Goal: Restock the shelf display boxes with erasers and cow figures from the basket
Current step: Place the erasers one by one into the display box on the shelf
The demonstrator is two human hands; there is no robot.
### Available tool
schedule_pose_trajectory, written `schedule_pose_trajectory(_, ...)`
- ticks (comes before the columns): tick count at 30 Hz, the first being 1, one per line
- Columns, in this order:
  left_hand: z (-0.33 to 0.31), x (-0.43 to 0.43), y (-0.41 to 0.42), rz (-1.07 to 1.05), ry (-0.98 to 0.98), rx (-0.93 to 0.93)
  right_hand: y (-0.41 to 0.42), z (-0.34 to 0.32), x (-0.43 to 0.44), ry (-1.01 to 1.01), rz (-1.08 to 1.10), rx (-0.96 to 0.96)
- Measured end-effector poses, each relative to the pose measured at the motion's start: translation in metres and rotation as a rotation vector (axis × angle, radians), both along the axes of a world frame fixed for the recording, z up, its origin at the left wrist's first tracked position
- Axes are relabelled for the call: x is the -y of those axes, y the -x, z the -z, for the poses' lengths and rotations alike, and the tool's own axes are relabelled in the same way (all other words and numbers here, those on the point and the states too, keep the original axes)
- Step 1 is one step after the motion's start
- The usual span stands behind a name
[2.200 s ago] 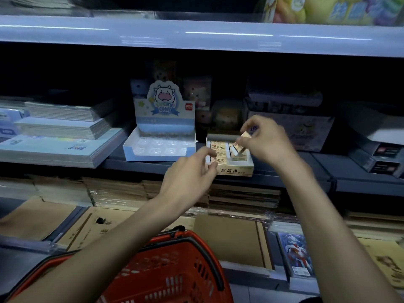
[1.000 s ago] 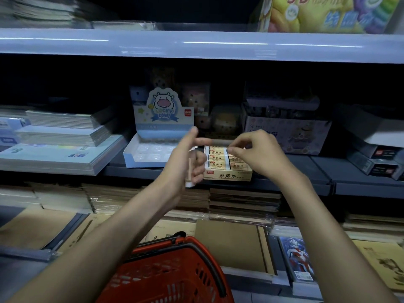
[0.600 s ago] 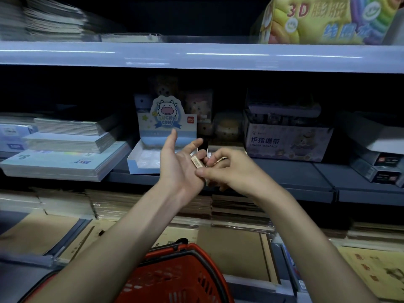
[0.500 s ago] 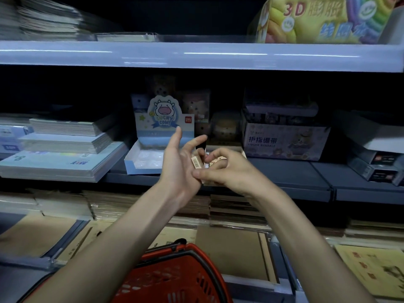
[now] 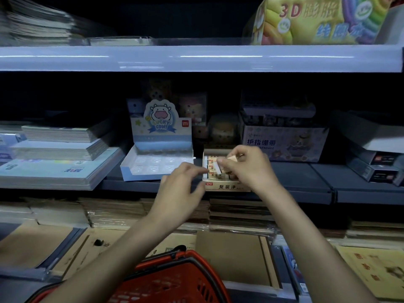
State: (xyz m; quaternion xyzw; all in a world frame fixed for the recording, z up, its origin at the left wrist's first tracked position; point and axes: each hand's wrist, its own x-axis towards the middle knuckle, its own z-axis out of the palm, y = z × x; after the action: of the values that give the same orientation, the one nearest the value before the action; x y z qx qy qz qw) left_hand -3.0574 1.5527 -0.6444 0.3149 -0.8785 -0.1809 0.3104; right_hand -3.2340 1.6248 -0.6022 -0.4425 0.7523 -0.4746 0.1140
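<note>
Hands parted since 0.5 s ago: right hand [image 5: 247, 169] pinches one eraser [image 5: 217, 166] over one eraser box [image 5: 227, 186]; left hand [image 5: 181, 189] curled, contents cannot be told.

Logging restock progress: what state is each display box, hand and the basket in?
Eraser box: open, erasers inside.
Cow box: open, header card upright, tray wells empty.
Right hand: pinches an eraser above the eraser box.
Left hand: fingers curled beside the eraser box, palm hidden.
Basket: below, contents unclear.
</note>
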Motion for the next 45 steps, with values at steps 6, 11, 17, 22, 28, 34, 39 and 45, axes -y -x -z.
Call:
schedule_pose_trajectory(6,0.01,-0.003,0.007,-0.078,0.176,0.047,-0.002,0.003,0.008,-0.196,0.012,-0.227)
schedule_pose_trajectory(11,0.014,-0.005,0.013,-0.129,0.18,0.015,-0.002,-0.001,0.016,-0.277,-0.02,-0.291)
schedule_pose_trajectory(17,0.015,-0.003,0.013,-0.144,0.196,0.001,-0.015,0.002,0.031,-0.321,0.028,-0.36)
schedule_pose_trajectory(22,0.018,-0.002,0.014,-0.157,0.207,-0.008,-0.016,0.005,0.03,-0.408,0.095,-0.386)
schedule_pose_trajectory(28,0.021,0.0,0.013,-0.151,0.197,-0.041,-0.007,-0.008,0.017,-0.386,0.056,-0.294)
schedule_pose_trajectory(34,0.02,0.0,0.013,-0.153,0.188,-0.033,-0.01,-0.016,0.013,-0.432,0.016,-0.336)
schedule_pose_trajectory(39,0.018,-0.002,0.012,-0.155,0.198,-0.03,-0.017,-0.019,0.008,-0.497,-0.065,-0.355)
schedule_pose_trajectory(45,0.012,-0.006,0.01,-0.153,0.243,0.011,-0.019,-0.02,0.0,-0.498,-0.057,-0.363)
